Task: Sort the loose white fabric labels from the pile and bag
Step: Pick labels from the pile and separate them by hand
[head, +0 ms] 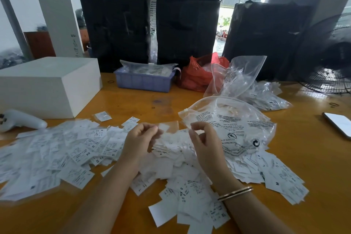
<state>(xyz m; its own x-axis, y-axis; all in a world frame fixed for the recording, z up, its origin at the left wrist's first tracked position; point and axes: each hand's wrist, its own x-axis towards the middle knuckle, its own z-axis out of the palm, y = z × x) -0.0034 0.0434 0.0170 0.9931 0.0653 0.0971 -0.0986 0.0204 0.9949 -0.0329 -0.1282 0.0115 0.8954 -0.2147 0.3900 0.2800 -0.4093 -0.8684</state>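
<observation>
Head view: we look down on an orange-brown wooden table that fills the lower frame. At 12 o'clock, along its far edge, three tall black wrapped bundles stand upright. At 3 o'clock a black fan leans into view. At 10 o'clock a white box sits on the table, and a white handheld device lies just beside it at 9 o'clock.

We see the pile of white fabric labels spread across the near table from 8 o'clock to 4 o'clock; several labels show printed size marks such as XL and XS. At 2 o'clock from centre a clear plastic bag with black printed warning text lies on the right part of the pile, its mouth toward the hands. Beyond it, at 1 o'clock, more clear bags lie heaped, next to a red plastic bag and a blue tray at 12 o'clock. A phone lies at 3 o'clock near the table edge.

Our left hand has curled fingers that pinch a single white label above the pile. Our right hand, with gold bangles on the wrist, has curled fingers at the bag's mouth; we cannot tell whether it grips the bag edge or a label.
</observation>
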